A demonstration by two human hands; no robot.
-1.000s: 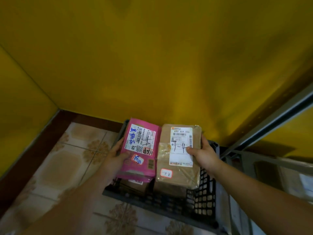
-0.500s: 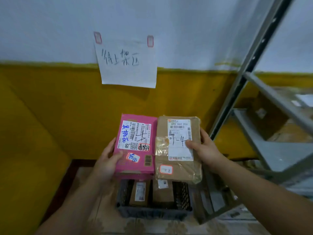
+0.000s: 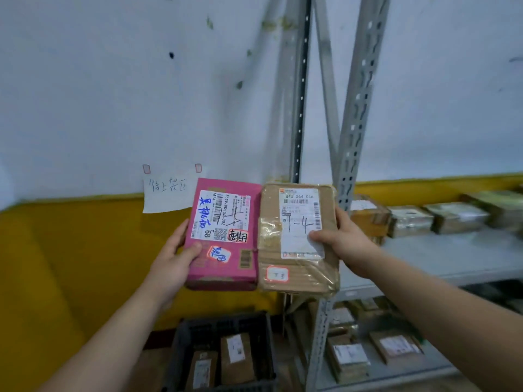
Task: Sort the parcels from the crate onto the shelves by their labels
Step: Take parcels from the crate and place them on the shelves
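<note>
My left hand (image 3: 174,260) grips a pink parcel (image 3: 225,264) by its left edge, thumb on its face. My right hand (image 3: 343,240) grips a brown taped parcel (image 3: 297,278) by its right edge, thumb on its white label marked "1-4". Both parcels are held side by side, upright, at chest height, labels facing me. Below them the black crate (image 3: 184,338) stands on the floor with two brown parcels (image 3: 236,357) visible inside. The grey metal shelves (image 3: 452,258) are to the right.
Several wrapped parcels (image 3: 410,219) lie on the upper shelf and more parcels (image 3: 349,360) on the lower one. Grey shelf uprights (image 3: 355,114) rise just behind the brown parcel. A handwritten paper note (image 3: 167,193) is taped to the white and yellow wall.
Both hands have lifted the two parcels up and away from the crate. My view has tilted upward, bringing the shelves and white wall into sight.
</note>
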